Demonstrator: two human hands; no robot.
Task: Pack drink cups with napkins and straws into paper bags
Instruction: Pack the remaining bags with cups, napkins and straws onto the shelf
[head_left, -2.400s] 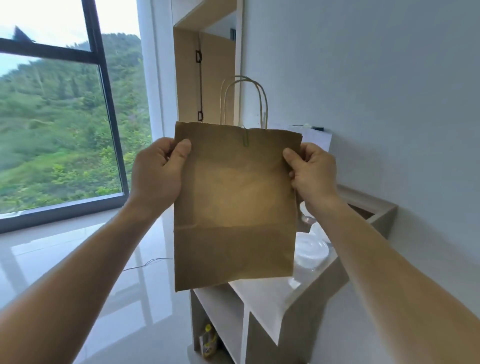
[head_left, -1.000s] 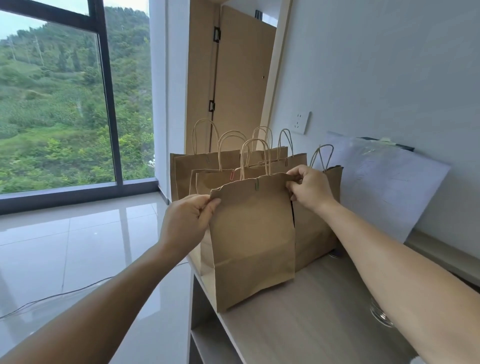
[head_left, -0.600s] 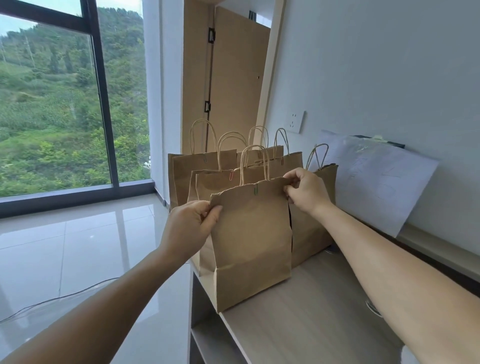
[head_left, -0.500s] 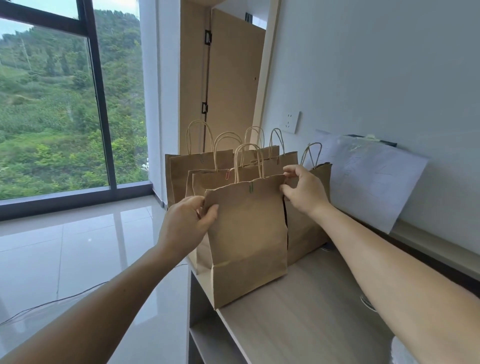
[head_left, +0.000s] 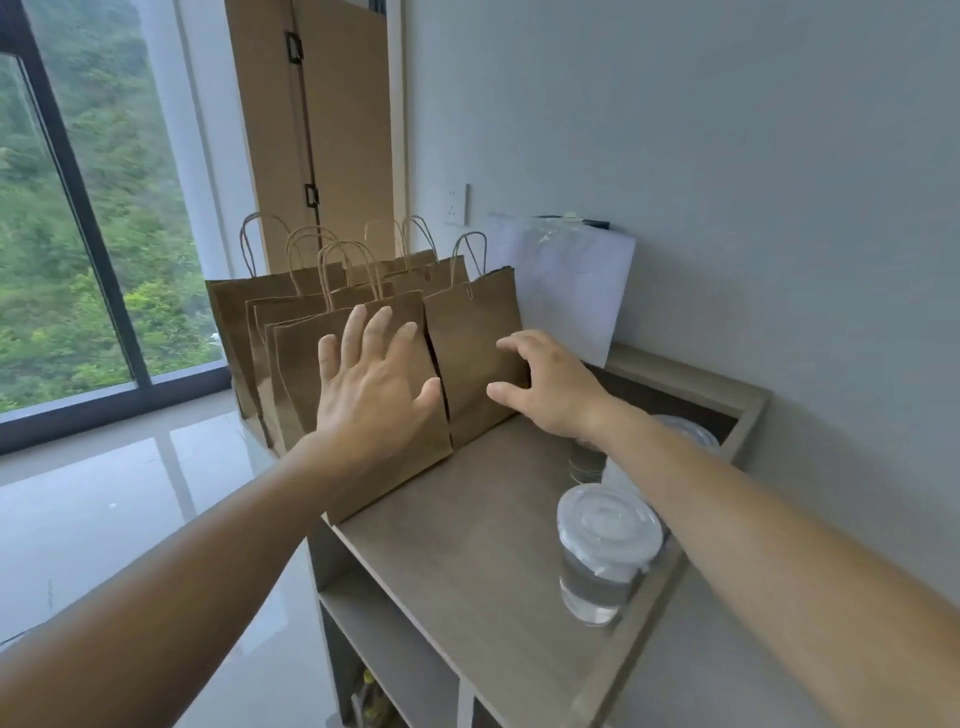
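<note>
Several brown paper bags with twine handles stand in a cluster at the far left end of the wooden shelf top (head_left: 467, 525). The nearest bag (head_left: 301, 374) stands upright at the shelf's front corner. My left hand (head_left: 371, 395) is spread flat with straight fingers in front of this bag's face. Beside it stands another bag (head_left: 472, 332), and my right hand (head_left: 545, 387) hovers open at its lower right edge. A clear lidded drink cup (head_left: 605, 551) with liquid stands at the right, and another lidded cup (head_left: 685, 431) sits behind my right forearm.
A white sheet (head_left: 566, 291) leans on the wall behind the bags. A recessed tray edge (head_left: 727, 395) runs along the wall. Open shelf compartments (head_left: 384, 639) lie below. A large window and glossy tiled floor are to the left.
Both hands have let go of the nearest bag's top corners and dropped lower with fingers spread. The bag now stands alone. The view has tilted down, so the cups show.
</note>
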